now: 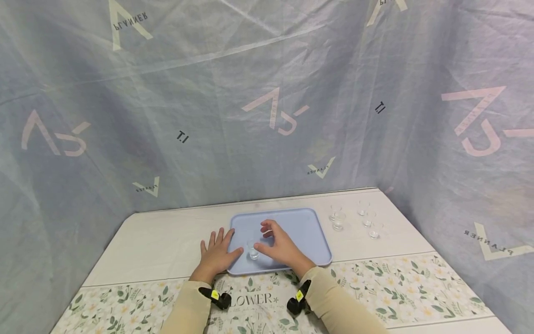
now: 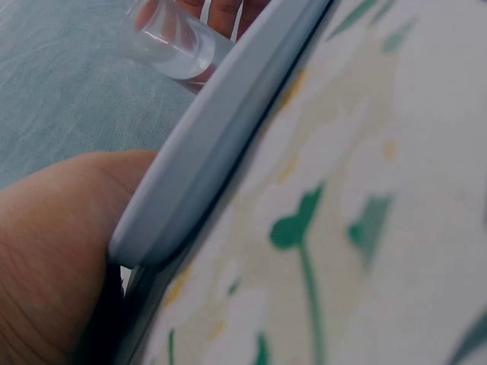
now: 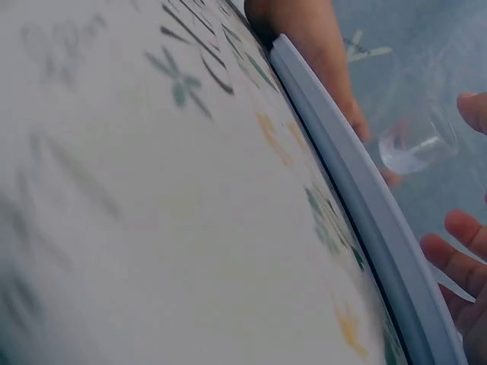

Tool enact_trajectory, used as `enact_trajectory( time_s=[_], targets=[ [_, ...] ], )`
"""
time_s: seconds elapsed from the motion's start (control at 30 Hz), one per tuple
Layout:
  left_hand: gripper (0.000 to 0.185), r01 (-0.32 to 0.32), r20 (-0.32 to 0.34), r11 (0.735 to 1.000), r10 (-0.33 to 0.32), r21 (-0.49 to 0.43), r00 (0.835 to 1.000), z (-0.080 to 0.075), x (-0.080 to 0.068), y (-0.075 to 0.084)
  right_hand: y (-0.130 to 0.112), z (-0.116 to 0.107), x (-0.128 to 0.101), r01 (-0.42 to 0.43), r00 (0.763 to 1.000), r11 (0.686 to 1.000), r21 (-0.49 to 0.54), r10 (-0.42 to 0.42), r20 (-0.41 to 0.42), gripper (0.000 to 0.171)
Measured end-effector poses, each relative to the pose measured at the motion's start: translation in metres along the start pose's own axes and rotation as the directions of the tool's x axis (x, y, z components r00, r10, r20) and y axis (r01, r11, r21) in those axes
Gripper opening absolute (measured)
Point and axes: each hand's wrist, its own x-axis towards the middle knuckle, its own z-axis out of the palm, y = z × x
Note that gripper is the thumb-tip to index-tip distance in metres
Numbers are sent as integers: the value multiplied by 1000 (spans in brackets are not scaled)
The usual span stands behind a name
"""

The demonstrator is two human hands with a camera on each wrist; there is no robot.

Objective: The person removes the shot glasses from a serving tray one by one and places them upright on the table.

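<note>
A light blue tray [image 1: 300, 229] lies on the table, with a small clear glass [image 1: 252, 250] standing upright near its front left corner. My left hand [image 1: 216, 253] lies flat on the table at the tray's left edge, fingers spread, thumb on the rim beside the glass. My right hand [image 1: 277, 243] hovers over the tray just right of the glass, fingers loosely curled. In the right wrist view the glass [image 3: 415, 144] stands free, a small gap away from my fingertips [image 3: 473, 110]. The left wrist view shows the tray rim [image 2: 213, 144], the glass [image 2: 171, 42] and my thumb [image 2: 53, 243].
Several more small clear glasses [image 1: 338, 223] stand on the bare table right of the tray. A floral runner [image 1: 396, 287] covers the table's front strip. Grey printed fabric walls [image 1: 267, 116] close in the back and both sides.
</note>
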Motion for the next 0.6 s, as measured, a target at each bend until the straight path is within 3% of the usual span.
enact_trajectory(
  time_s=[0.3,0.6],
  targets=[
    [79,28,33,999,-29,30,999,-1,0,2,-6,10,-2,-33,996,998,-46,36,77,70],
    [80,30,34,998,-32,47,999,-1,2,1,-10,13,-3,-25,995,992,-123,36,91,60]
  ],
)
